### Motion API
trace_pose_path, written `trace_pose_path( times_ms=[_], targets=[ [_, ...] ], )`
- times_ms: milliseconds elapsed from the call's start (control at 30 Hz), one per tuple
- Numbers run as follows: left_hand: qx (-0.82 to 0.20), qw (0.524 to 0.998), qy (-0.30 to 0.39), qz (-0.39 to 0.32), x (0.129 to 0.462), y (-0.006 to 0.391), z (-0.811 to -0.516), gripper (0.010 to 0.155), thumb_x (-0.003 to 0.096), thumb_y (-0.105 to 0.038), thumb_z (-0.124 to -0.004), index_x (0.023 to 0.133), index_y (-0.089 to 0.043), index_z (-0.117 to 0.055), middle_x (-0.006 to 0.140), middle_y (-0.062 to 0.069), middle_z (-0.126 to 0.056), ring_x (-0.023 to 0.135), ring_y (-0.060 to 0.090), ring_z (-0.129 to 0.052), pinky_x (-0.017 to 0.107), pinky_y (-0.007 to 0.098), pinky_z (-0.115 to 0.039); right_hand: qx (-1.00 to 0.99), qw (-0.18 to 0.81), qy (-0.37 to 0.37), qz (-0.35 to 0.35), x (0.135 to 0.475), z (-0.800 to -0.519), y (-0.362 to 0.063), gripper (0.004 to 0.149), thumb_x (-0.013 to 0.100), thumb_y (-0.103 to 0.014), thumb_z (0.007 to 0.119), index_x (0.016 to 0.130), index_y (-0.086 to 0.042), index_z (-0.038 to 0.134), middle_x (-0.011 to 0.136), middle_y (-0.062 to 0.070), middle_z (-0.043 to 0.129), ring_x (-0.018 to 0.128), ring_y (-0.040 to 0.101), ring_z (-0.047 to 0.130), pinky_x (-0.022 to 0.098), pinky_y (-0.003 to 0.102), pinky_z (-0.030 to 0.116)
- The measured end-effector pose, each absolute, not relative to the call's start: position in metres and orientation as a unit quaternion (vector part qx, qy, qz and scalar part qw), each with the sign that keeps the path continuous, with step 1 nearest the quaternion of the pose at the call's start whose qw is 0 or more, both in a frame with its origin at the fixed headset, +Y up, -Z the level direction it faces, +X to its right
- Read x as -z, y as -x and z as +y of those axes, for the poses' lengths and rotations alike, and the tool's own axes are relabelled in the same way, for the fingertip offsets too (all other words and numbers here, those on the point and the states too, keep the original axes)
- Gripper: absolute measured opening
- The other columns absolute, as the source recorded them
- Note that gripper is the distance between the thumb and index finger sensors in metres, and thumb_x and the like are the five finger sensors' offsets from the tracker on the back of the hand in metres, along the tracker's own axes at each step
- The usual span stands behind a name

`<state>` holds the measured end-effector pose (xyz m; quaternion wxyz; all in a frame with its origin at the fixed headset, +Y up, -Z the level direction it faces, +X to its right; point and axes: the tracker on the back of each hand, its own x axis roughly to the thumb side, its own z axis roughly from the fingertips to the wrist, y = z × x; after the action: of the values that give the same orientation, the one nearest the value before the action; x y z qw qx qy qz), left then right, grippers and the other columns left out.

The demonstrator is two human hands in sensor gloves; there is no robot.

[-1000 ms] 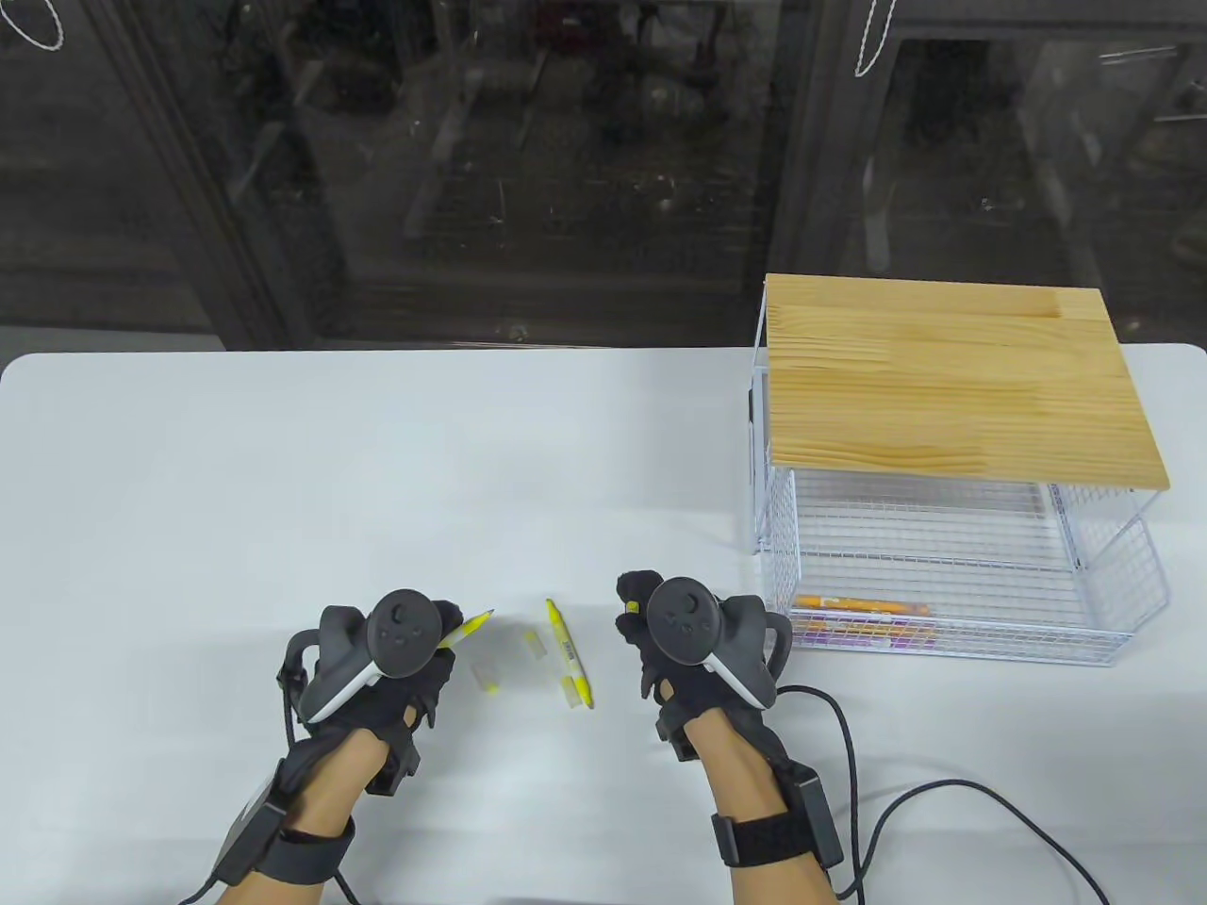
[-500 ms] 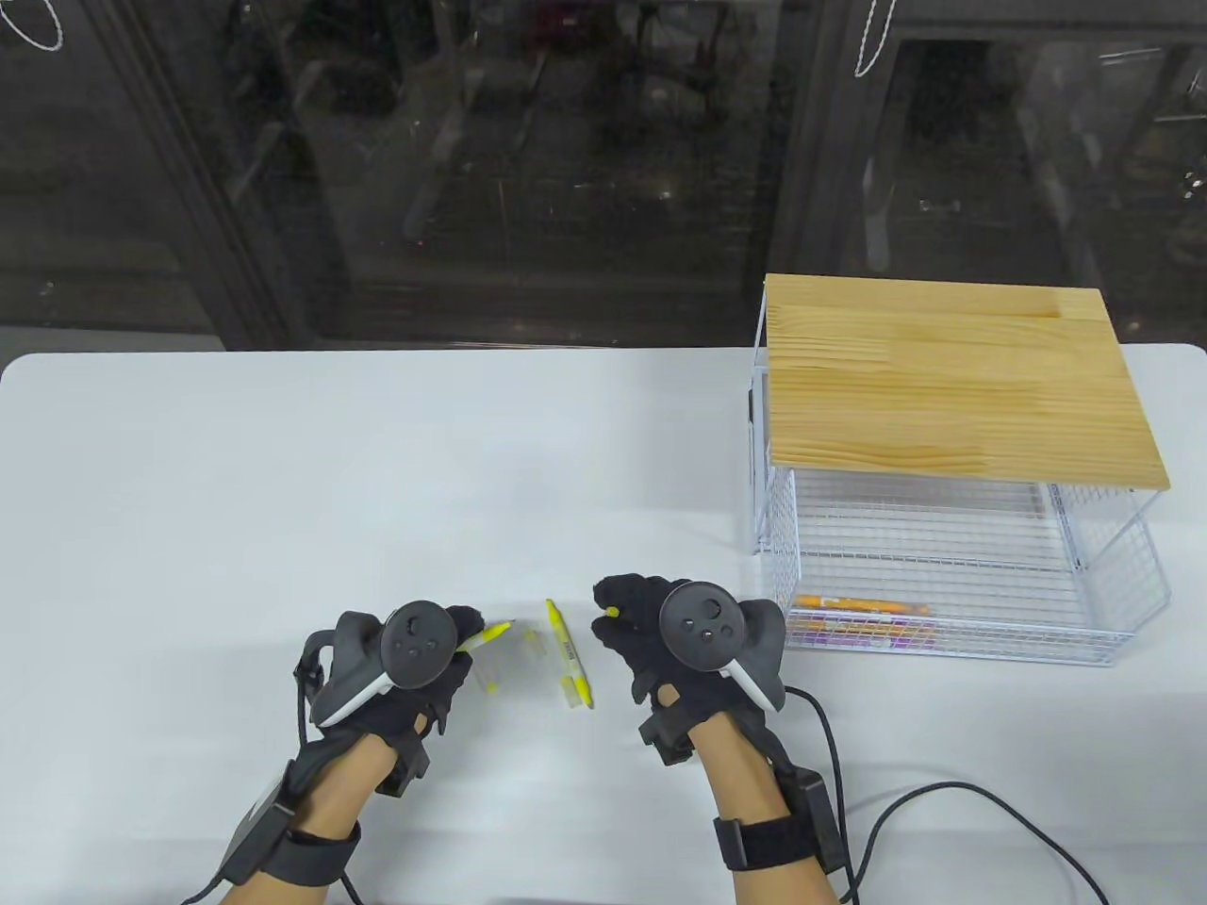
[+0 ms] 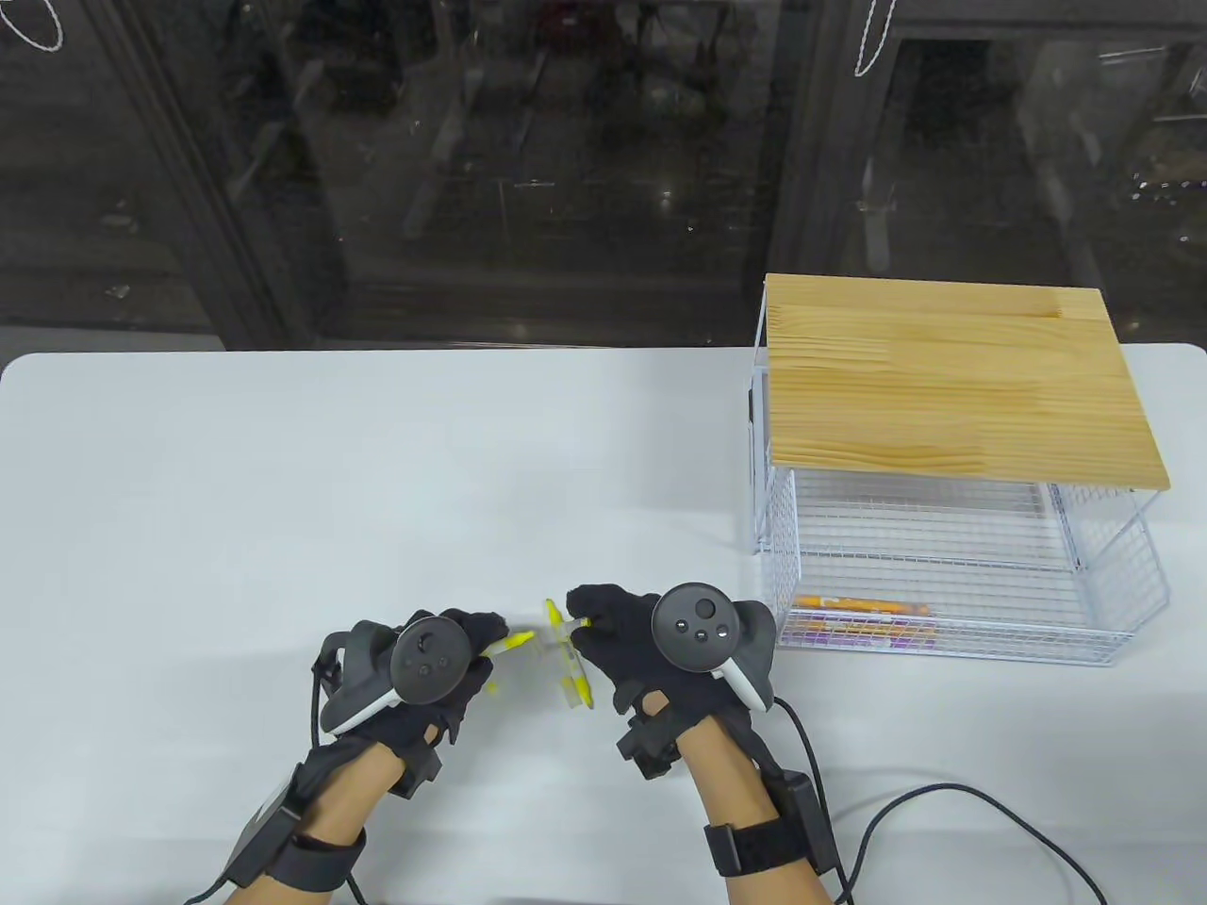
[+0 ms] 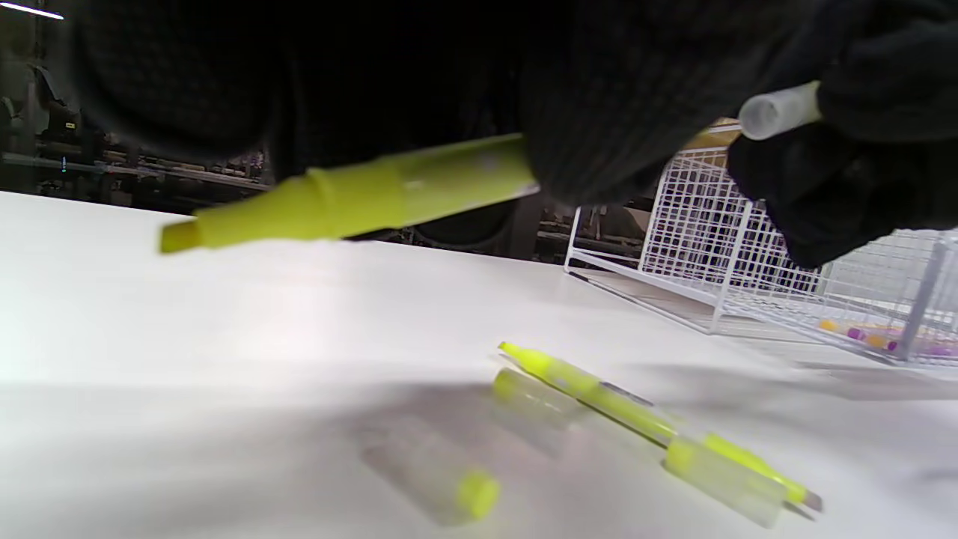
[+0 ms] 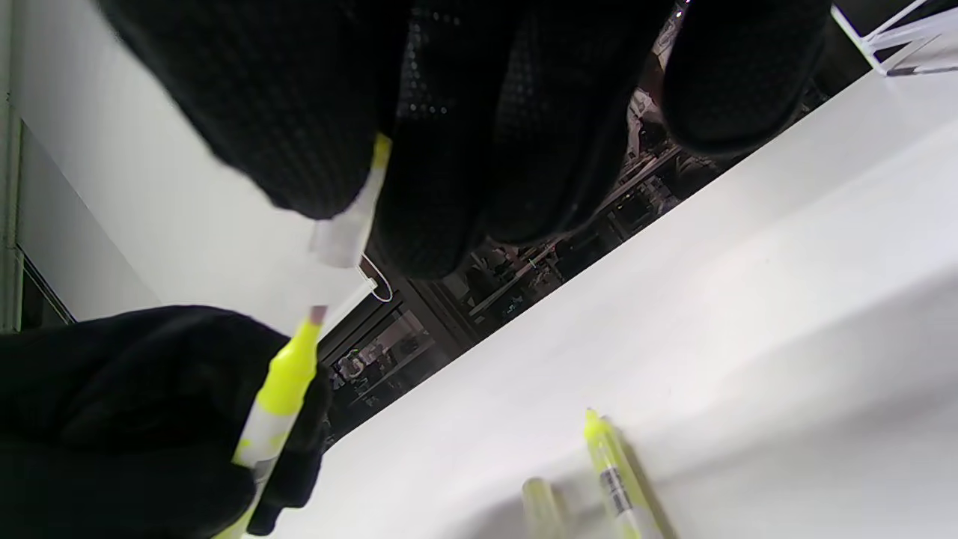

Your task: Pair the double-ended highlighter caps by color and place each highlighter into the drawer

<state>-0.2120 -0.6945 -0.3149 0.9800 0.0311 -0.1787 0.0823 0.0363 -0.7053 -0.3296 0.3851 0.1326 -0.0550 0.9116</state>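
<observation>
- Capping is the step I judge to be in hand: my left hand (image 3: 429,665) grips a yellow highlighter (image 4: 359,196) clear of the table, bare chisel tip aimed at my right hand (image 3: 632,641).
- My right hand pinches a clear cap (image 5: 346,224) with a yellow end between its fingertips (image 5: 299,150), open mouth close to the tip and not yet on it.
- Next I must line mouth and tip on one axis, then push straight until it seats; colours appear to match.
- A second yellow highlighter (image 4: 651,427) lies on the white table (image 3: 283,471) below, one end capped, the other bare.
- Two loose caps (image 4: 464,486) rest beside it.
- The wire drawer (image 3: 943,603), well to the right, holds orange and purple pens.
</observation>
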Motion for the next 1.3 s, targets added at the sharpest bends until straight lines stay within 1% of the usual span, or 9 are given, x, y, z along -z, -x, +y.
trace_pose_path(
  times_ms=[600,1000,1300],
  targets=[
    [-0.085,0.975,-0.036,-0.201,0.311,0.205,-0.696,0.05,0.037,-0.036,-0.089,0.087,-0.03,-0.085,0.081,-0.001,-0.099,0.062,0.031,-0.1,0.041,0.052,-0.086,-0.909,0.389,-0.145,-0.024,0.329,-0.711,-0.025,0.047,0.039,-0.038,0.092,0.085,-0.031,0.085,0.074,-0.005,0.104,0.06,0.022,0.1,0.055,0.054,0.077],
    [-0.092,0.973,-0.041,-0.21,0.311,0.204,-0.696,0.05,0.037,-0.036,-0.089,0.087,-0.03,-0.086,0.081,-0.001,-0.099,0.062,0.031,-0.1,0.041,0.053,-0.086,-0.909,0.387,-0.155,-0.013,0.329,-0.712,-0.023,0.046,0.039,-0.038,0.092,0.084,-0.031,0.088,0.073,-0.005,0.104,0.059,0.023,0.101,0.055,0.055,0.077],
    [-0.096,0.969,-0.062,-0.218,0.309,0.204,-0.695,0.049,0.0361,-0.035,-0.09,0.085,-0.029,-0.089,0.08,-0.002,-0.1,0.062,0.031,-0.1,0.042,0.054,-0.086,-0.914,0.371,-0.166,-0.017,0.328,-0.711,-0.021,0.043,0.039,-0.036,0.092,0.082,-0.031,0.089,0.07,-0.003,0.105,0.057,0.023,0.1,0.055,0.055,0.076]
  ],
)
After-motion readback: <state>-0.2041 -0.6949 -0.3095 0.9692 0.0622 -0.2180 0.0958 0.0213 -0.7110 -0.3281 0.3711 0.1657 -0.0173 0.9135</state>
